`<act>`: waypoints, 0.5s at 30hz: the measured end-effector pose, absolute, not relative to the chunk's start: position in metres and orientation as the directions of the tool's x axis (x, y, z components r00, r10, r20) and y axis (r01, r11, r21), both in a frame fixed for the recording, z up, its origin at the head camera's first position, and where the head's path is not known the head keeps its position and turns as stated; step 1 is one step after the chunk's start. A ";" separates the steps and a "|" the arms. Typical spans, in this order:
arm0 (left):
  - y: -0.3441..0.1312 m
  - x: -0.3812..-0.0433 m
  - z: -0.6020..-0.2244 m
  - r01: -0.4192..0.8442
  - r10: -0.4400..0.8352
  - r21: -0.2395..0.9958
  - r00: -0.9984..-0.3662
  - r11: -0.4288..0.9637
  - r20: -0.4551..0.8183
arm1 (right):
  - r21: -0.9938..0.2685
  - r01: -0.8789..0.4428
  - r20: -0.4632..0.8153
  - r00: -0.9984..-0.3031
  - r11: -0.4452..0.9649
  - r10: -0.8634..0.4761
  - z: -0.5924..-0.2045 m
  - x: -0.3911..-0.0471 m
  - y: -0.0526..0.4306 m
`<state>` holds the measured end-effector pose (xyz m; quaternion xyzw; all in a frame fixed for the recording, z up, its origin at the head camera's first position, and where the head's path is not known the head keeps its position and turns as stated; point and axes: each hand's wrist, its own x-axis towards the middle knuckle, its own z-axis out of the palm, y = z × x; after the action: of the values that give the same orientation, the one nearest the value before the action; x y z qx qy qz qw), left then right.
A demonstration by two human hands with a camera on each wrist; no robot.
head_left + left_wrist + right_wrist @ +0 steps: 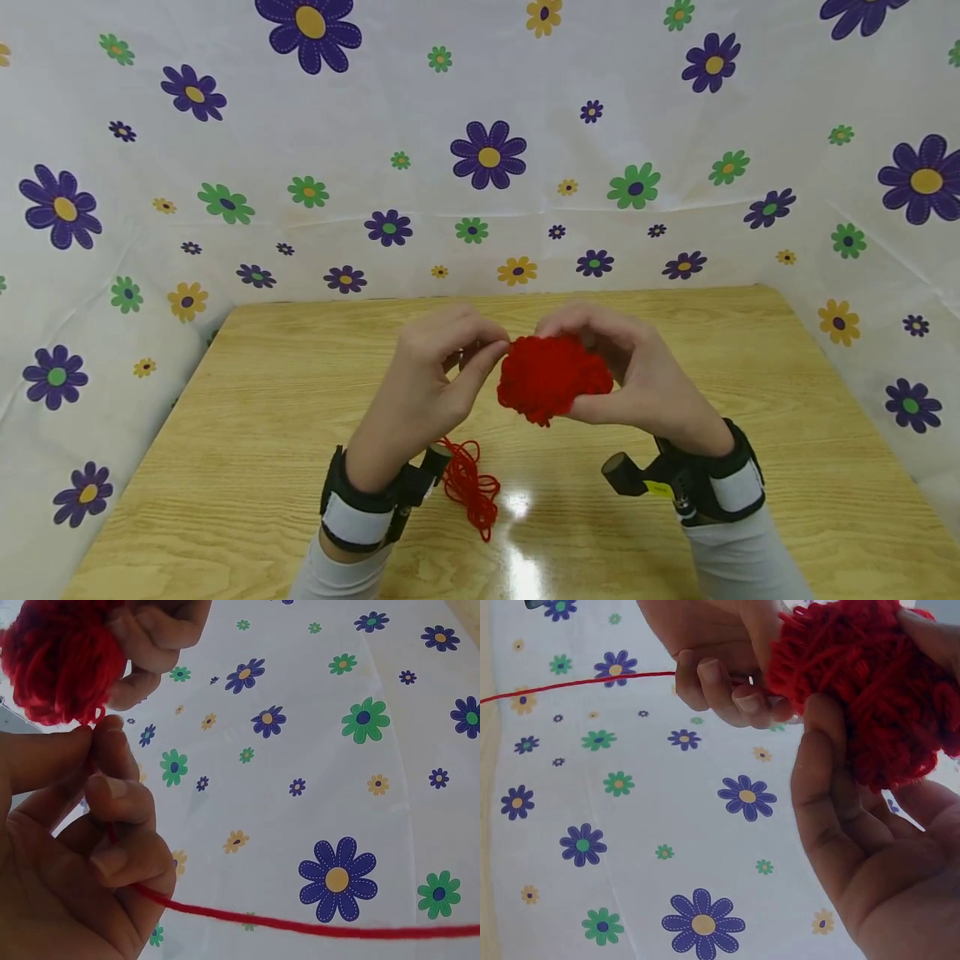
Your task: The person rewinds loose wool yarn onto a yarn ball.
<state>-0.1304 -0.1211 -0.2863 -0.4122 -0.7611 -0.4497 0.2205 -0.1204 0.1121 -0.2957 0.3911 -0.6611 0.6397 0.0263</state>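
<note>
A ball of red yarn is held up over the table by my right hand, thumb below and fingers along its far side. My left hand pinches a strand of the yarn between thumb and index finger, right at the ball's left edge. In the left wrist view the strand runs from that pinch through the curled fingers and out to the right. The right wrist view shows the ball between the right thumb and fingers, its wraps crossing in several directions.
A loose tangle of red yarn lies on the wooden table, beside the left wrist. Dark straps with small cameras sit on both wrists. A white cloth with flower prints stands behind the table and along its sides.
</note>
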 end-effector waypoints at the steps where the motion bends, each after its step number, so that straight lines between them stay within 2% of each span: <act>1: -0.121 -0.131 -0.287 0.828 0.439 0.498 -0.559 0.257 0.703 | -0.828 -0.545 0.537 -0.705 -0.131 -0.464 -0.295 -0.120 0.112; 5: -0.118 -0.131 -0.290 0.829 0.467 0.492 -0.557 0.265 0.687 | -0.838 -0.519 0.541 -0.747 -0.170 -0.387 -0.294 -0.118 0.114; 11: -0.115 -0.128 -0.293 0.831 0.485 0.468 -0.556 0.300 0.675 | -0.831 -0.504 0.556 -0.755 -0.236 -0.347 -0.293 -0.118 0.112; 15: -0.113 -0.128 -0.294 0.838 0.486 0.442 -0.545 0.319 0.683 | -0.827 -0.515 0.561 -0.767 -0.223 -0.310 -0.294 -0.118 0.111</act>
<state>-0.1283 -0.1128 -0.2942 -0.4235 -0.7819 -0.4015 0.2193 -0.1185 0.1108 -0.2942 0.3332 -0.6190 0.7075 0.0726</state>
